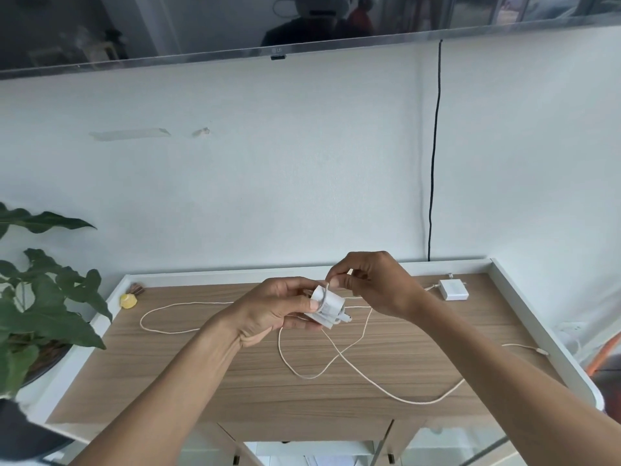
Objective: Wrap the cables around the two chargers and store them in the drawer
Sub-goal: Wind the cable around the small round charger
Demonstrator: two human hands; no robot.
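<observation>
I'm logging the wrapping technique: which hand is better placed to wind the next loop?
Right: the right hand pinches the cable just above the charger, while the left hand grips the charger itself.

The television [134, 28] bezel faintly reads LG.

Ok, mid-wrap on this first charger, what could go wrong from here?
1. The loose cable crosses itself on the table. As the right hand winds it onto the charger held by the left hand, the loop could pull into a knot.
2. The second charger lies close to those loops, so tugging might snag or drag it.
</observation>
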